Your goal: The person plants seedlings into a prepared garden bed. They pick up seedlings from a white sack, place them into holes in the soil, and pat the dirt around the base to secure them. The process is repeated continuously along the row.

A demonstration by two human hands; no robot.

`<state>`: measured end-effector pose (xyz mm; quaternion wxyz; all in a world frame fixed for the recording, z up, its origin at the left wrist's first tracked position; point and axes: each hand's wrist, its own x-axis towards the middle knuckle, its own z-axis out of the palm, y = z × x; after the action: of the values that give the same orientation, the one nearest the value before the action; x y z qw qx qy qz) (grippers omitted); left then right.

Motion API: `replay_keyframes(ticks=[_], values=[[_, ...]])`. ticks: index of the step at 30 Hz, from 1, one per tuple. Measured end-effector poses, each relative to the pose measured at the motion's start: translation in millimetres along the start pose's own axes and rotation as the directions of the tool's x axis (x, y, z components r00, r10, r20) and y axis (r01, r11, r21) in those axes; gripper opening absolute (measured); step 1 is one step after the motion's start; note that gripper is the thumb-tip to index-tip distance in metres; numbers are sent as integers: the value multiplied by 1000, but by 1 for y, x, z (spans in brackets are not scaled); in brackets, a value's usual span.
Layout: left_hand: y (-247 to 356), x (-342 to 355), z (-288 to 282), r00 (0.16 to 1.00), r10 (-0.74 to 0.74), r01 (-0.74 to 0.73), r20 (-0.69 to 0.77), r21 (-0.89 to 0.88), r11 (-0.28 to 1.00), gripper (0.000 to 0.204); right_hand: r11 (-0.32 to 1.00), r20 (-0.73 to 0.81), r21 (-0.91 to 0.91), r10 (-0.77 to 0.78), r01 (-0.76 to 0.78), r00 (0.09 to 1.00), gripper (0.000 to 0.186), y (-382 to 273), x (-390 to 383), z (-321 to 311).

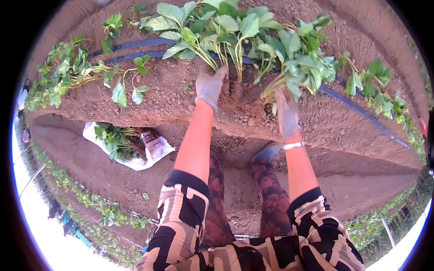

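Note:
My left hand [210,88], in a pale glove, is closed round the lower stems of leafy strawberry plants [226,27] at the raised soil bed. Its fingertips are partly hidden by the stems and leaves. Just right of it, bare reddish roots [235,97] lie on the soil. My right hand [287,113], also gloved, grips a bundle of strawberry seedlings [307,67] by the stems, their leaves pointing away to the upper right. A white band circles that wrist.
Two dark drip lines [361,110] run along the bed [158,83] behind the plants. In the furrow at left lies an open white sack [158,151] with more seedlings in it. Other plants [58,77] line the bed's left. My foot [267,152] stands in the furrow.

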<state>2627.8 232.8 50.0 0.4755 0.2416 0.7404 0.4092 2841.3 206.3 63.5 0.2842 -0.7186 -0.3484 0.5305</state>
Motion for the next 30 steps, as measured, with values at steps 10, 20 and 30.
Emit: replay_keyframes(ticks=[10, 20, 30], values=[[9, -77, 71, 874, -39, 122, 485, -141, 982, 26, 974, 310, 224, -96, 26, 946, 55, -1, -2, -32], [28, -145, 196, 864, -62, 215, 500, -254, 943, 23, 792, -336, -600, -378, 113, 863, 66, 49, 42, -254], [18, -154, 140, 819, 105, 336, 564, -620, 709, 25, 852, 125, -12, -519, 524, 846, 46, -1, -26, -154]])
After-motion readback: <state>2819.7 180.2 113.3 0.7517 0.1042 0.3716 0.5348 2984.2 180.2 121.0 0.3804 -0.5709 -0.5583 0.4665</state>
